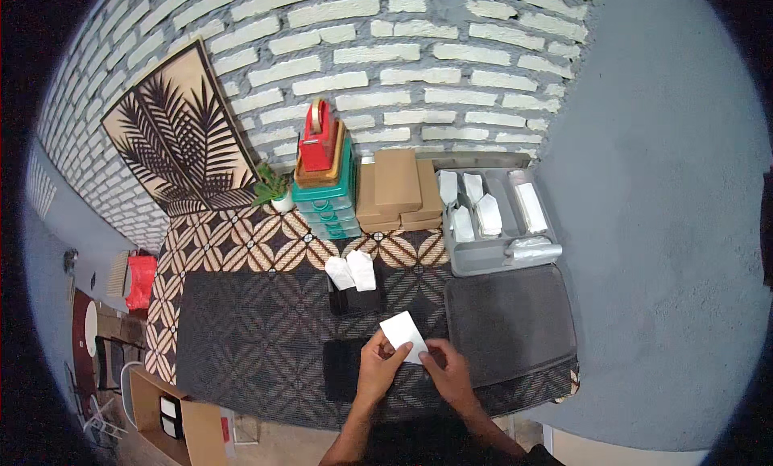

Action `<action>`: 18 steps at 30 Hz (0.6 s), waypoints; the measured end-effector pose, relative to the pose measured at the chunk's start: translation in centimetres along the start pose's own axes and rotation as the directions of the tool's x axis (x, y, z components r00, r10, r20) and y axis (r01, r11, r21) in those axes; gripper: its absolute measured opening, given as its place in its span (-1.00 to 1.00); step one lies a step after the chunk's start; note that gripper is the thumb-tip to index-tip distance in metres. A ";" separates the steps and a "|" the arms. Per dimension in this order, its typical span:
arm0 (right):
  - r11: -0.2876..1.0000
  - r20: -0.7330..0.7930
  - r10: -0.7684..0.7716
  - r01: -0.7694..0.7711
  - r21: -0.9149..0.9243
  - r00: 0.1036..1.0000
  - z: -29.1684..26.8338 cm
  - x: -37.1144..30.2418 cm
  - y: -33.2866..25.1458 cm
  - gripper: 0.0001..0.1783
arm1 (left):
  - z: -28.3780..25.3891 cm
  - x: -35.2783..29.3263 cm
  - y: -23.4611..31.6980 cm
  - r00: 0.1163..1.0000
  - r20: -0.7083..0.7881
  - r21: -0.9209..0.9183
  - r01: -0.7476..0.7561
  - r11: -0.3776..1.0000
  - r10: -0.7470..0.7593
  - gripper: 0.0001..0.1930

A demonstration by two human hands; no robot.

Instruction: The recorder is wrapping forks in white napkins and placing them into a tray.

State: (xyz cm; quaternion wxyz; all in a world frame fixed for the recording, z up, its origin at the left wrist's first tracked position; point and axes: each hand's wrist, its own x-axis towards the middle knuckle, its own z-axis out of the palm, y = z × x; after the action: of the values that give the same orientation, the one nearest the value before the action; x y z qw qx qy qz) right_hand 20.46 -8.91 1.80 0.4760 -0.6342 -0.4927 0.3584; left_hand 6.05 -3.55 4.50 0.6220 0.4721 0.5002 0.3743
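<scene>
Both my hands hold a flat white rectangular piece, like a card or folded paper, over the near middle of the table. My left hand pinches its lower left side, thumb on top. The thumb and fingers of my right hand close on its lower right corner. Beyond them, two white folded pieces with pointed ends lie on a small black tray. Partly behind my left hand is a flat black rectangular item.
A grey compartment tray with white packets stands at the back right, behind a dark grey mat or tray. Brown boxes, a teal drawer unit and a potted plant line the brick wall. An open carton sits lower left.
</scene>
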 end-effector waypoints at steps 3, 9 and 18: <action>0.991 -0.196 -0.128 0.117 -0.068 0.972 -0.1 -1.5 -1.0 -0.77 | 1.7 1.1 -1.2 0.968 -0.248 -0.445 -0.090 0.891 -0.026 -0.74; 0.923 0.015 0.164 -0.159 0.349 0.986 2.3 -1.0 0.3 -0.75 | 3.4 1.5 -0.9 0.935 -0.249 -0.670 0.020 0.742 -0.251 -0.80; 0.698 0.013 0.440 -0.351 0.624 0.898 1.8 2.2 0.7 -0.73 | 2.2 -0.1 -3.9 0.958 -0.004 -0.695 0.204 0.689 -0.287 -0.71</action>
State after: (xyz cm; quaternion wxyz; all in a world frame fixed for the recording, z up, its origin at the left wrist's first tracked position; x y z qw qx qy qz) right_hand 19.59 -6.38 0.70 0.5992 -0.5597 -0.1675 0.5474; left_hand 8.17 -5.20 0.85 0.7677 0.1143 0.4182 0.4720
